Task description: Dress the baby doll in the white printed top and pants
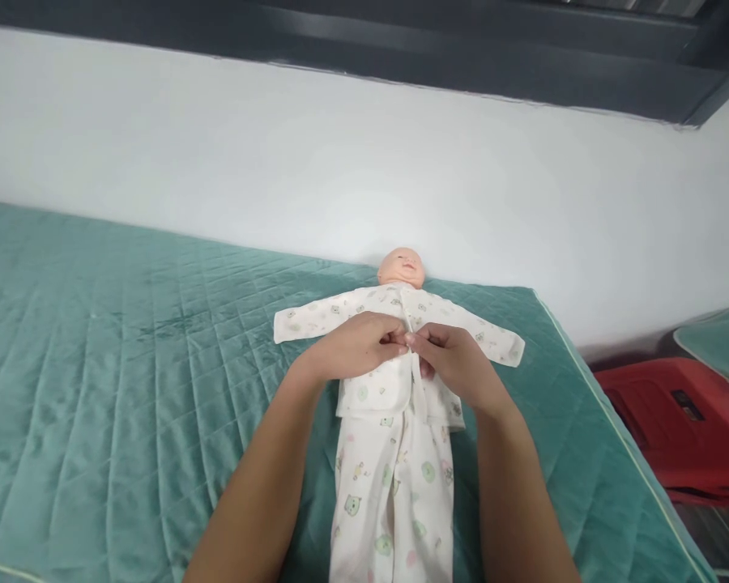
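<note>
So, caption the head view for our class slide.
Left hand and right hand pinch the printed top worn by a baby doll.

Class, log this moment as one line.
left hand: pinching shirt front; right hand: pinching shirt front; doll: lying on quilt

The doll head [399,270] looks smooth plastic, the jacket [372,391] and trousers [364,494] matt cloth, the quilted bedspread [158,389] velvety.

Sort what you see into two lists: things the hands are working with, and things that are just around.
Being worked with:
- shirt, its front pinched by the left hand and right hand
- doll, head showing above the collar
- trousers, below the shirt

Just around:
- green quilted cover, underneath
- red plastic object, off to the right
- white wall
</note>
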`<state>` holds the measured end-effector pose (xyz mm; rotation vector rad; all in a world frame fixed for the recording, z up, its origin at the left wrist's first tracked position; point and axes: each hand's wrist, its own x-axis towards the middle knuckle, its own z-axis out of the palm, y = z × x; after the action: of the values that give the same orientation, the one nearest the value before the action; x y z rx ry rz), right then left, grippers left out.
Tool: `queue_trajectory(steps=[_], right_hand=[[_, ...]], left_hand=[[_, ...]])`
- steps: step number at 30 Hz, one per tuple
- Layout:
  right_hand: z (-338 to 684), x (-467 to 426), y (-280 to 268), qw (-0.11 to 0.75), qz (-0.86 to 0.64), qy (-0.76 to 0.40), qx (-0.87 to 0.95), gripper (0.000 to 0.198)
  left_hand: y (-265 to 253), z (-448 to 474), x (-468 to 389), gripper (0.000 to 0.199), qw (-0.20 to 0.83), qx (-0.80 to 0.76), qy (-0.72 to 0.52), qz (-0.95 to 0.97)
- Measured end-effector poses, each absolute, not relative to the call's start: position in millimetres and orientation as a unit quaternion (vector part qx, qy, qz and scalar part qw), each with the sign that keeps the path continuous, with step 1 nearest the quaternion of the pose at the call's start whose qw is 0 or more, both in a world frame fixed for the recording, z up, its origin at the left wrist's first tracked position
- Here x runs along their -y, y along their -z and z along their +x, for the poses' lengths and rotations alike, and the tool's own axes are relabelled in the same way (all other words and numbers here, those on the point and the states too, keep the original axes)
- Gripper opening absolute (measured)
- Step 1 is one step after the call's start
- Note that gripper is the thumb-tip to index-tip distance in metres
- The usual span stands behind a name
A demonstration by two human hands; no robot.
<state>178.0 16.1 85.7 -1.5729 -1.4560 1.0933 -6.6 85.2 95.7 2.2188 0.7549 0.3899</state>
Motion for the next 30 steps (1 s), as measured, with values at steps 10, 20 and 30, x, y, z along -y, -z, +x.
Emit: queue_trajectory(steps=[10, 20, 30], right_hand=[[183.7, -19.6, -75.9, 0.376, -0.588, -0.458, 0.550, 0.038], [176.4, -12.6, -61.1, 0.457, -0.582, -0.422, 0.524, 0.043], [174.1, -8.6, -50.6, 0.496, -0.580, -0.400, 0.508, 0.043]], left_hand=[[-93.3, -7.0, -88.6, 0.019, 0.512, -0.300, -0.175, 0.786], [-95.6, 0.9, -84.7, 0.012, 0.399, -0.322, -0.176, 0.840], [-91.3, -8.1, -89.0, 0.016, 0.463, -0.281, -0.160, 0.826]])
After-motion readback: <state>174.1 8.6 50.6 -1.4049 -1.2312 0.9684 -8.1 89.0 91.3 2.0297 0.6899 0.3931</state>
